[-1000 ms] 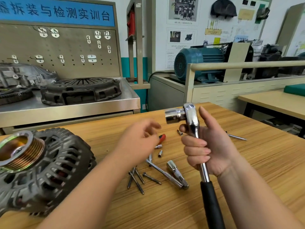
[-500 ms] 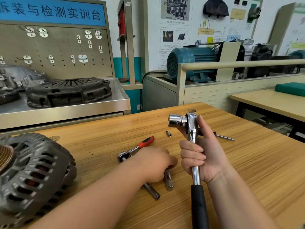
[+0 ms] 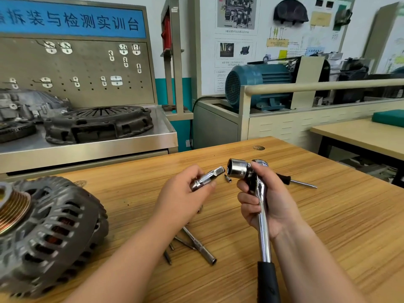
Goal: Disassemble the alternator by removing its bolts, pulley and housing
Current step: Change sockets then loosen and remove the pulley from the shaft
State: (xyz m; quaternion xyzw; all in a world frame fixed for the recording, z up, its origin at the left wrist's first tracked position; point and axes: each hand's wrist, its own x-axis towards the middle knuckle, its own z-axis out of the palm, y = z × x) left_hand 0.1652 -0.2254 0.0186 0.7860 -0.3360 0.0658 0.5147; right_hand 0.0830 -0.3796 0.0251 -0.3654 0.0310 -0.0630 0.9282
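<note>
Head view: right hand [image 3: 271, 204] is closed around the chrome shaft of the ratchet wrench [image 3: 263, 235], head up, with a large socket [image 3: 238, 170] on the drive facing left. Left hand [image 3: 183, 197] pinches a short knurled extension piece [image 3: 208, 177], its square end just beside the socket mouth, not touching. Alternator [image 3: 50, 232] lies on the surface [image 3: 338, 219] at far left, pulley [image 3: 13, 206] on and facing up, well apart from both hands, nothing holding it. Loose bolts [image 3: 168, 257] and a long thin socket [image 3: 202, 250] lie under the left forearm. A screwdriver [image 3: 299, 182] sits behind the right hand.

Risks, as I judge them:
- The extension is held only by the fingertips, so it may slip, drop and roll in among the bolts.
- The left forearm may sweep the bolts off the surface.
- The socket may be the wrong size for the pulley nut and round it.
- The alternator is unclamped, so wrench torque may spin or slide it.
</note>
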